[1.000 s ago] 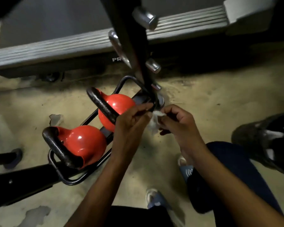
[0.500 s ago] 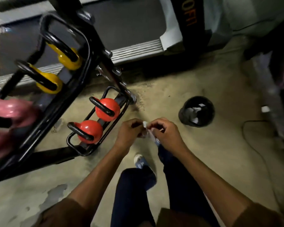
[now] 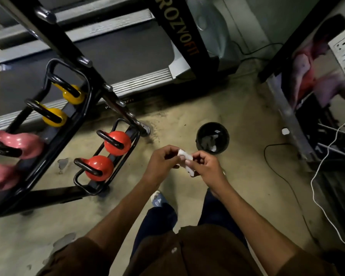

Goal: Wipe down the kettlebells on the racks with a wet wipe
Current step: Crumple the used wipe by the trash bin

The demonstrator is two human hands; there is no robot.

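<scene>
both hands (image 3: 184, 163) pinch wipe (image 3: 186, 163), slanting down-right.

Left of the fingers (image 3: 168, 156): two red kettlebells (image 3: 117, 143), two yellow kettlebells (image 3: 55, 117), two pink kettlebells (image 3: 18, 143); between them, one wipe (image 3: 185, 159).

A small white wet wipe (image 3: 185, 163), crumpled and partly folded, is pinched between the fingertips of both hands above the floor, well apart from the rack (image 3: 68, 124). The black tiered rack holds kettlebells in pairs, all with black handles. Two red kettlebells (image 3: 118, 143) (image 3: 100, 170) sit side by side on the lowest tier, handles turned to the left. Two yellow kettlebells (image 3: 74, 96) (image 3: 55, 117) sit on the tier above. Two pink kettlebells (image 3: 22, 145) (image 3: 0, 177) lie at the left edge, partly cut off.
</scene>
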